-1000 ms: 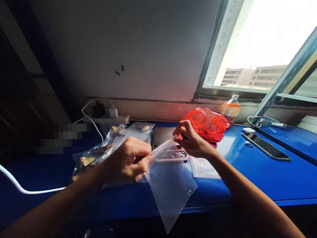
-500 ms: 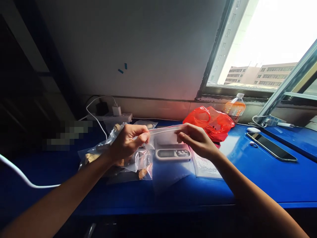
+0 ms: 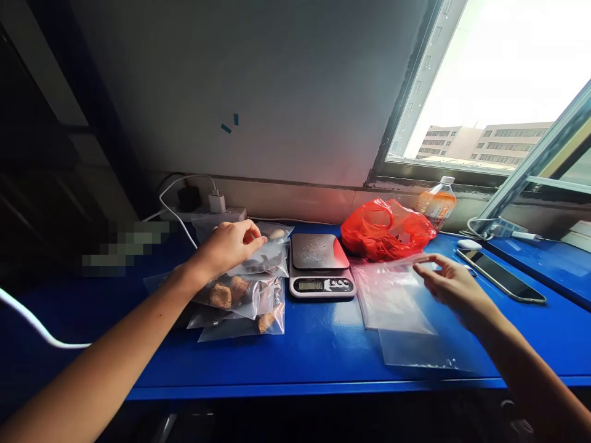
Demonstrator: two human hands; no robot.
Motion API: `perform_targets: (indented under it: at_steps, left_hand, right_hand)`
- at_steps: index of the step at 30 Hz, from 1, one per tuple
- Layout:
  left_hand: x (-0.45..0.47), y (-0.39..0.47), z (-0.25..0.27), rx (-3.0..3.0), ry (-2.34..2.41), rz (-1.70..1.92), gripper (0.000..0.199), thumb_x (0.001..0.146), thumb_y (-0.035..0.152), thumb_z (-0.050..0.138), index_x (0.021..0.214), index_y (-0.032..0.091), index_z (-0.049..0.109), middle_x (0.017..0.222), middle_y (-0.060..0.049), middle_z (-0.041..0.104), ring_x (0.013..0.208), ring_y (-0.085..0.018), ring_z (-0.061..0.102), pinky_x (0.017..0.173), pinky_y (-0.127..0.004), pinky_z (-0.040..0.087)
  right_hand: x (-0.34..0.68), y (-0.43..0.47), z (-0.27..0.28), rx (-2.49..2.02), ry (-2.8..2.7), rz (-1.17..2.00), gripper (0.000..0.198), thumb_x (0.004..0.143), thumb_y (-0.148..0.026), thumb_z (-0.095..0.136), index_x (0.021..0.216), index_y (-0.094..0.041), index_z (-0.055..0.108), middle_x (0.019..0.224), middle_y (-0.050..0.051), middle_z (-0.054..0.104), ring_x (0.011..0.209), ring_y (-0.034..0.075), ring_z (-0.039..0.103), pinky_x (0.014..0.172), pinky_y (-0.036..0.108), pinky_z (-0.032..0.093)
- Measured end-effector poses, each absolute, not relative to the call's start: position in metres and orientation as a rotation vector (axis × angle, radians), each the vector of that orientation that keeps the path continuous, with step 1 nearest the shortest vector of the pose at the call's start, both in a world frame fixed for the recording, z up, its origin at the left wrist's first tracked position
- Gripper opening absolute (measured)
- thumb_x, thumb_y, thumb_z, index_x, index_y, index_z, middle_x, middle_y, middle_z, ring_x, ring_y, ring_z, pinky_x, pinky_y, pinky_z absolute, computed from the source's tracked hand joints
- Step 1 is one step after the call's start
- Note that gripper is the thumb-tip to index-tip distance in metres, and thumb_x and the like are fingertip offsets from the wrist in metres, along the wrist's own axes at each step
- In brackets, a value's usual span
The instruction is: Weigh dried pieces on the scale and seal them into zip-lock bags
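2 bare forearms (image 3: pixel 143 323) reaching forward, left hand (image 3: pixel 229 245) loosely curled (thumb (image 3: pixel 256 245) pointing inward), right hand (image 3: pixel 452 286) pinching

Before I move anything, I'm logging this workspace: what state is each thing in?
Clear bag: no contents visible, pinched at its upper edge by the right hand
Left hand: over the filled bags, grip unclear
Filled bags: piled, brown chunks inside
Scale: display showing digits, specks on plate
Red bag: crumpled
Bottle: upright, capped, orange
Phone: lying flat, screen dark
White charger: plugged in, cable attached
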State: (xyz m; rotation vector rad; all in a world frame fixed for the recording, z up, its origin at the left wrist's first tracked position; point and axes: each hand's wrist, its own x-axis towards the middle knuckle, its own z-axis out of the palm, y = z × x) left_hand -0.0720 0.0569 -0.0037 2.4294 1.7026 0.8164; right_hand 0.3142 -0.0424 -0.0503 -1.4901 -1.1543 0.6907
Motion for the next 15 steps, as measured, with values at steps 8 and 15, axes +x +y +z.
perform_targets:
  at_steps: [8, 15]
  left_hand:
    - [-0.069, 0.080, 0.002, 2.426, 1.993, 0.270, 0.056, 0.086, 0.057, 0.045, 0.127, 0.020, 0.056, 0.130, -0.015, 0.059, 0.119, -0.035, 0.056, 0.099, -0.042, 0.042]
    - [-0.061, 0.124, -0.001, 2.304, 2.002, 0.134, 0.084, 0.066, 0.062, 0.068, 0.134, 0.016, 0.051, 0.130, -0.024, 0.058, 0.117, -0.045, 0.056, 0.090, -0.050, 0.047]
  right_hand:
    - [0.328, 0.002, -0.083, -1.816, -1.494, 0.066, 0.034, 0.079, -0.045, 0.057, 0.100, -0.018, 0.056, 0.061, 0.003, 0.057, 0.053, 0.020, 0.052, 0.051, 0.032, 0.035]
    - [0.301, -0.005, -0.050, -1.818, -1.745, -0.628, 0.029, 0.086, -0.045, 0.047, 0.082, -0.019, 0.059, 0.082, 0.012, 0.064, 0.070, 0.023, 0.057, 0.054, 0.030, 0.029]
